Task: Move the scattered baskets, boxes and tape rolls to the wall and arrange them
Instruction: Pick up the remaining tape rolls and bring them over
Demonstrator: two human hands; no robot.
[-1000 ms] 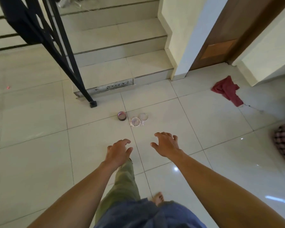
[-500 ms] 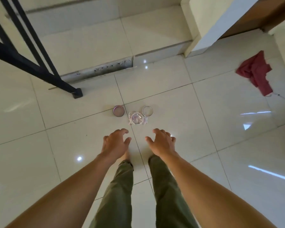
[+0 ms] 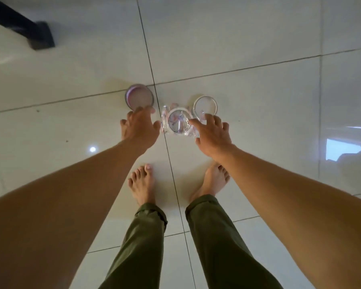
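Both hands poised over the floor (image 3: 258,49), gathering.
Left hand (image 3: 139,127), fingers apart, reaches the near edge of the pink tape roll (image 3: 139,98); the right hand (image 3: 214,134), fingers spread, spans the wrapped roll (image 3: 178,122) and clear roll (image 3: 205,107), probably to take both.

The floor (image 3: 258,38) was laid in large, glossy, pale tiles, with thin dark grout lines (image 3: 147,49) crossing near the middle. A black railing foot (image 3: 41,36) stood on it at the upper left, blurred. A small round glint (image 3: 92,149) and a broad bright reflection (image 3: 342,149) at the right showed on the polish.
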